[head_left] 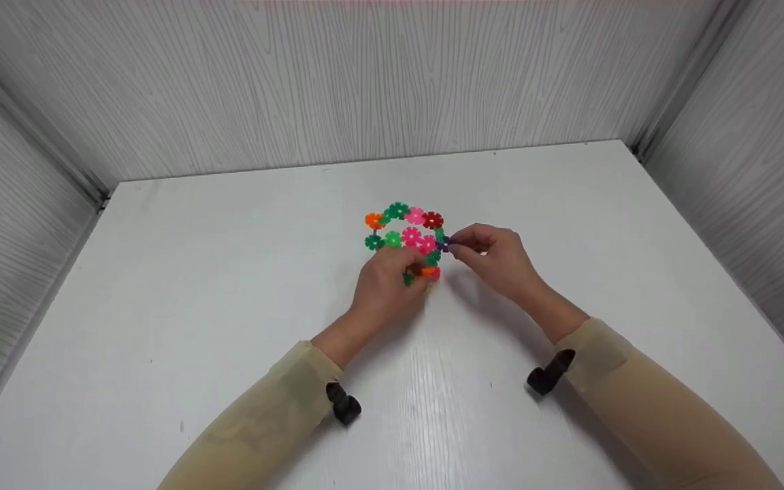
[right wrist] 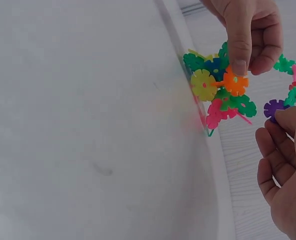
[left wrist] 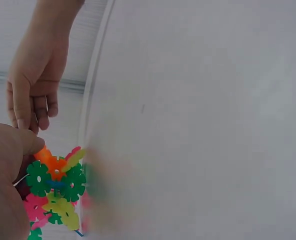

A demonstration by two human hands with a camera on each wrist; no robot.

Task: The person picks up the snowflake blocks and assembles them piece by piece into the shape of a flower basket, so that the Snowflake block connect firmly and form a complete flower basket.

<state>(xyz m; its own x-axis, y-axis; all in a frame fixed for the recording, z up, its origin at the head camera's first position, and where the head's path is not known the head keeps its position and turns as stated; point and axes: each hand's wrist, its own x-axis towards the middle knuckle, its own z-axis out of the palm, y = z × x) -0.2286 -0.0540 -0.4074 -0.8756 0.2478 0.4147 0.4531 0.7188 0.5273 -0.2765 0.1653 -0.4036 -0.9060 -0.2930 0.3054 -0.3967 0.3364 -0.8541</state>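
Observation:
A structure of linked plastic snowflake discs [head_left: 411, 236] in green, pink, orange and red is held over the table, with an open loop of discs on its far side. My left hand [head_left: 382, 282] grips its near part, covering some discs; thumb and fingers pinch near an orange disc [right wrist: 235, 82]. On the structure's right side, my right hand [head_left: 501, 262] pinches a purple snowflake disc [right wrist: 274, 108] between thumb and forefinger. The purple disc touches a teal disc [right wrist: 291, 96] of the loop; whether it is slotted in cannot be told. Yellow discs [right wrist: 204, 85] show on the lower part.
The white table [head_left: 229, 272] spreads beneath both hands. Wood-grain panels [head_left: 365, 82] stand at its back and sides. A small black device [head_left: 346, 406] is strapped to the left sleeve, another black device [head_left: 543, 380] to the right.

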